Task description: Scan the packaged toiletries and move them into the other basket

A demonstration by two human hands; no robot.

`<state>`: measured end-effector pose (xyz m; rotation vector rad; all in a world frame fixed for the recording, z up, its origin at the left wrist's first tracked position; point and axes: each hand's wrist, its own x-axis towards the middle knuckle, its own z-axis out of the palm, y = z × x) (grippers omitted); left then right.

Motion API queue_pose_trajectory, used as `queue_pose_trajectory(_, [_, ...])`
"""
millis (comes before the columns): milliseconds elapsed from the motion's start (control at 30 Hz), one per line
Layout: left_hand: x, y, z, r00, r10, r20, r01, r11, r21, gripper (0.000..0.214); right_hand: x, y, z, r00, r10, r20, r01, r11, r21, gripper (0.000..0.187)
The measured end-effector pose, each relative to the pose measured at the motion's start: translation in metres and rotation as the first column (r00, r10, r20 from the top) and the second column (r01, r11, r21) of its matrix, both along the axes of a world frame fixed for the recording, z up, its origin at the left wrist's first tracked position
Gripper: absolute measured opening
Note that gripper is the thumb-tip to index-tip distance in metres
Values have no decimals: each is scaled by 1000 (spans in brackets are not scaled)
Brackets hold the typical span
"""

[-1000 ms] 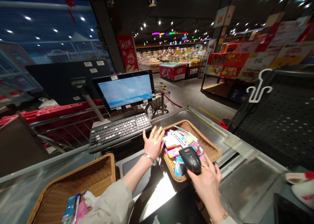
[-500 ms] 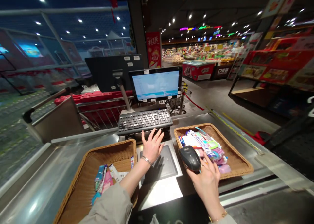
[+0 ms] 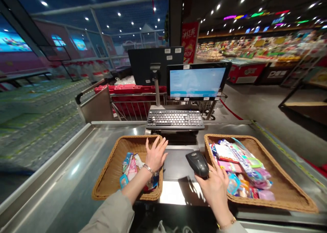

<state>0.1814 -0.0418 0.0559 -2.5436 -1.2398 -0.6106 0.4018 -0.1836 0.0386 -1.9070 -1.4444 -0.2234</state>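
My right hand (image 3: 214,185) grips a black handheld barcode scanner (image 3: 198,164), its head pointing up and to the left above the metal counter. My left hand (image 3: 155,154) is empty, fingers spread, over the right rim of the left wicker basket (image 3: 104,168). In that basket lie a few small packaged goods (image 3: 131,168), partly hidden by my left forearm. Close to my right hand stands the right wicker basket (image 3: 288,178), holding a heap of packets, among them a long white-and-purple box (image 3: 238,154).
Behind the counter (image 3: 68,161) are a black keyboard (image 3: 175,120), a lit monitor (image 3: 196,81) and a second screen seen from its back (image 3: 154,61). A metal cart with red contents (image 3: 138,98) stands beyond. Shop shelves and a red freezer (image 3: 246,71) fill the background.
The view has turned left, so the counter and screens sit further right. My left hand has shifted from before the keyboard to above the left basket. The scanner stays in my right hand.
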Motion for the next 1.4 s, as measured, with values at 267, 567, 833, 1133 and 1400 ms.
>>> queue_pose_trajectory(267, [-66, 5, -9, 996, 73, -43, -75, 995, -61, 52, -21, 12, -6, 996, 86, 1, -86, 996, -17, 22])
queue_pose_trajectory(567, [-133, 24, -37, 984, 82, -161, -102, 987, -120, 46, -30, 16, -8, 994, 108, -8, -108, 993, -57, 22])
queue_pose_trajectory(833, [-169, 51, -73, 952, -36, -304, -26, 980, -198, 41, -31, 16, -17, 996, 90, 11, -89, 993, -72, 26])
queue_pose_trajectory(1133, [-175, 82, -113, 875, -229, -426, 68, 930, -360, 26, -33, 19, -27, 998, 64, 22, -62, 996, -65, 28])
queue_pose_trajectory(1400, [-172, 93, -130, 842, -320, -435, 124, 898, -421, 12, -35, 21, -29, 1000, -4, 24, 6, 996, -87, 36])
